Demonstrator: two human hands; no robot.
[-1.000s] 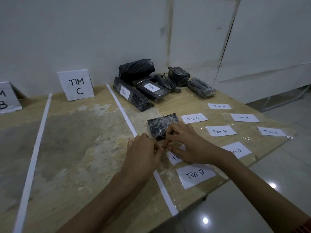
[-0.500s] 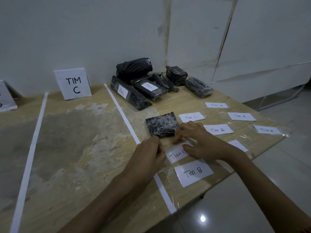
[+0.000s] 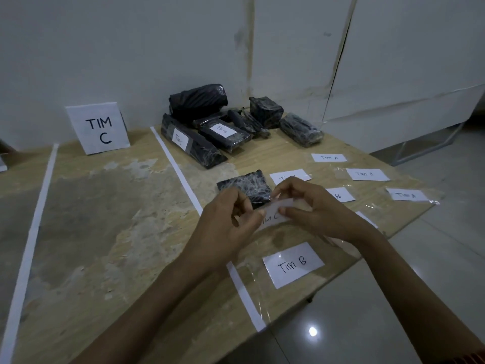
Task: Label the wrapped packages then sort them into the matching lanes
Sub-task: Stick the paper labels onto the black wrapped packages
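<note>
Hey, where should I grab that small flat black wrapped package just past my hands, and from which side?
Likely from above, thumb and fingers across the left and right edges of the small flat black plastic-wrapped package. It lies flat on the wooden table, so only its thin sides offer a pinch.

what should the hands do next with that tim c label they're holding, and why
Probably carry the Tim C label a little forward and lay it on top of the small wrapped package, then press it flat. The left hand and right hand both pinch the label by its ends, right at the package's near edge, and the package's top shows no label yet.
</note>
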